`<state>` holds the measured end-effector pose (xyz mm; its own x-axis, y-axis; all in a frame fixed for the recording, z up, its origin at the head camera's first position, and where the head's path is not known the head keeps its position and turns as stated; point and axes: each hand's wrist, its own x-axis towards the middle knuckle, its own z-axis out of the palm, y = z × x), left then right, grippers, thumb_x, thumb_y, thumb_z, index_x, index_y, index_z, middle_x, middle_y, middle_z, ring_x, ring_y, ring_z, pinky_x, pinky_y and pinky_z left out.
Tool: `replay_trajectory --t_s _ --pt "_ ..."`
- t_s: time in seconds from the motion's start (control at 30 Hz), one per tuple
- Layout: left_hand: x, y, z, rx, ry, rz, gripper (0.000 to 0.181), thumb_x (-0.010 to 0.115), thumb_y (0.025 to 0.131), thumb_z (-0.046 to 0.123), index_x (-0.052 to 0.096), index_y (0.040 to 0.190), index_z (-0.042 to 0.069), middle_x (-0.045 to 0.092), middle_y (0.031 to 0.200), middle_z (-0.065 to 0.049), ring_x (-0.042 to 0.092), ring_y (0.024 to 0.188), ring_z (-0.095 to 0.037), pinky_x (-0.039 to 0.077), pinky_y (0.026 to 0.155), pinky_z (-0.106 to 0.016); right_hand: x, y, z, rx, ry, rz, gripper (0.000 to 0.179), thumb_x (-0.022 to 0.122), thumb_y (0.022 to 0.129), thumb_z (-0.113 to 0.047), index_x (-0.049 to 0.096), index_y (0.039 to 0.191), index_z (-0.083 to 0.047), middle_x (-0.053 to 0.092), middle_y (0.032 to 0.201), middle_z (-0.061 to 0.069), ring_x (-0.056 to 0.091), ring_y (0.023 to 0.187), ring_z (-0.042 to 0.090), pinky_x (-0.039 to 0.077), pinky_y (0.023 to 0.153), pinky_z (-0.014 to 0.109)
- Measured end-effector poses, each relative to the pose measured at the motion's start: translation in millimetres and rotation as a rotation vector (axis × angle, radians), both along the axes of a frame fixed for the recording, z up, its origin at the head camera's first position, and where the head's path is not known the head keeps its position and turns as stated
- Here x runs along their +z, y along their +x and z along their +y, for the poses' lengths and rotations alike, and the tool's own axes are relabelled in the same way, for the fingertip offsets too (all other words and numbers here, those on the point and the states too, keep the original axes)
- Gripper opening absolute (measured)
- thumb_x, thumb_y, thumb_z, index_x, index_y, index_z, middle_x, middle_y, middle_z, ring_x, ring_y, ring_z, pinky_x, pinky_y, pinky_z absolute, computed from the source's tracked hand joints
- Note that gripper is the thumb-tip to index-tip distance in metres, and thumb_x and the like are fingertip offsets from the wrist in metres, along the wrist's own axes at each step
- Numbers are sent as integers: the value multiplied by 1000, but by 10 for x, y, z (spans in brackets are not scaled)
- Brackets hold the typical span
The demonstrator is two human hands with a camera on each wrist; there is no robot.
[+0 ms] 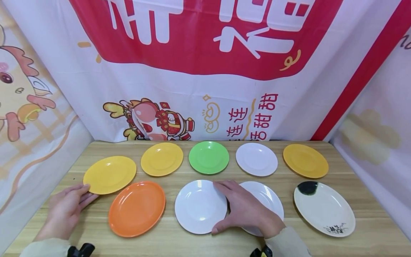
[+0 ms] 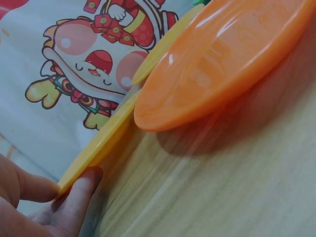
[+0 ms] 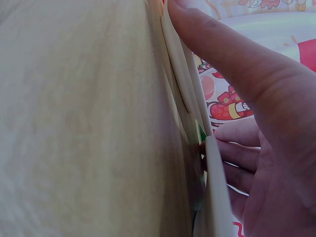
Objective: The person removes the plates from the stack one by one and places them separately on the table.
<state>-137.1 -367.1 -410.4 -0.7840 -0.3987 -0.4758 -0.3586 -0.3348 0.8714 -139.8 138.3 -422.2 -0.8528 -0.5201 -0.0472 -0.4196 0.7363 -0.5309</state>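
Note:
At the left of the table, my left hand (image 1: 65, 208) pinches the near-left rim of a yellow plate (image 1: 110, 175) between thumb and fingers. The left wrist view shows the thumb above that yellow plate (image 2: 106, 133) and a finger beneath it. An orange oval plate (image 1: 137, 208) lies just right of it. My right hand (image 1: 245, 208) grips the right side of a white plate (image 1: 199, 207) at front centre, its thumb at the near rim and its fingers at the far rim. Beneath this hand, a second white plate (image 1: 273, 201) is partly hidden.
Along the back stand a yellow plate (image 1: 162, 159), a green plate (image 1: 208, 157), a white plate (image 1: 257, 159) and a darker yellow plate (image 1: 305, 160). A cream oval plate (image 1: 324, 210) with a black patch lies at right. A printed cloth (image 1: 199, 89) hangs behind the wooden table (image 1: 179, 244).

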Motion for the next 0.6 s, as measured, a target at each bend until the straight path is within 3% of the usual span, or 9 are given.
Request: replay_trajectory --t_s 0.1,0.17,0.23,0.33,0.4,0.47,0.6 --pt "-17 -10 -11 11 3 -2 18 57 108 3 62 102 19 71 78 16 75 82 0 67 83 -24 2 6 0 -3 0 -6 130 95 57 -76 47 164 -19 49 164 -3 46 152 19 44 127 47" --pt "-29 -17 -15 13 -22 -9 16 57 108 2 63 110 17 70 78 16 75 81 0 67 83 -23 2 9 0 -4 1 -11 130 95 57 -76 47 164 -19 49 165 -3 46 152 19 44 127 47" --pt "-37 -24 -11 -1 -84 -30 27 56 108 4 61 134 11 69 77 16 74 78 0 67 83 -24 1 10 -1 -5 3 -14 130 95 58 -76 47 164 -20 49 165 -3 46 152 20 44 127 47" --pt "-51 -35 -8 -22 -181 -62 59 55 109 6 33 163 -3 65 78 15 74 76 -1 67 83 -25 2 9 -3 -4 8 -14 130 95 58 -77 47 164 -20 49 165 -3 46 152 20 44 127 48" --pt "-56 -38 -12 -30 -205 -73 67 55 109 5 22 166 -8 64 78 15 74 75 -2 68 83 -27 6 13 -3 -3 11 -14 129 95 58 -77 47 164 -20 49 164 -3 46 151 20 44 126 47" --pt "-60 -38 -22 -28 -200 -72 68 56 108 4 22 166 -8 63 78 16 74 75 -3 68 84 -28 8 12 0 -2 8 -11 129 95 58 -76 47 164 -20 50 164 -3 46 151 20 44 126 48" --pt "-64 -25 -45 -15 -190 -70 51 57 107 2 43 156 -3 65 77 16 76 73 -5 68 82 -30 7 9 5 -2 -3 -6 130 95 57 -76 47 163 -19 50 164 -2 46 152 21 44 127 48"
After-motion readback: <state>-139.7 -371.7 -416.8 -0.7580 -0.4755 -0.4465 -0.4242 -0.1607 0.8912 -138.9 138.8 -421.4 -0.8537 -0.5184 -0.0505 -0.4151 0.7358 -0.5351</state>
